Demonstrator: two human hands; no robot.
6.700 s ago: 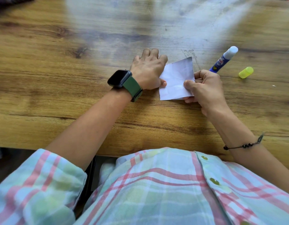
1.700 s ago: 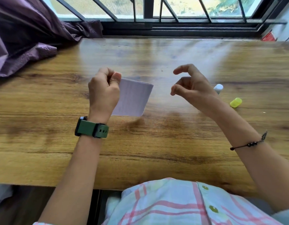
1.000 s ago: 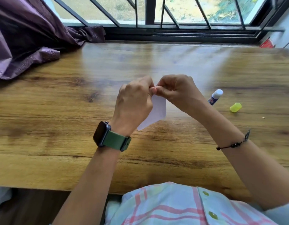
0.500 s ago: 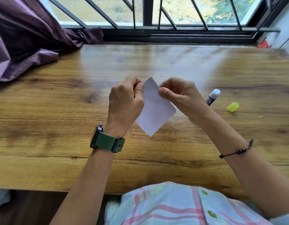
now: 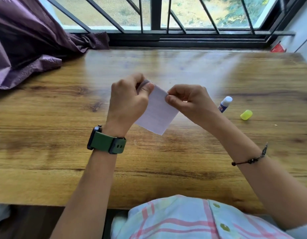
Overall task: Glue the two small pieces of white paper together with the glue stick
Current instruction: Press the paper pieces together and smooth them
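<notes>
You have bright daylight from the window (image 5: 166, 14) ahead. It leaves pale glare on the table (image 5: 183, 66). The edges bend and look slightly soft.

Head view, down over table (image 5: 45, 152)

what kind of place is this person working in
Probably a room at home: a wooden desk pushed against a barred window with greenery outside, and a purple curtain spilling onto the desk's far left corner.
</notes>
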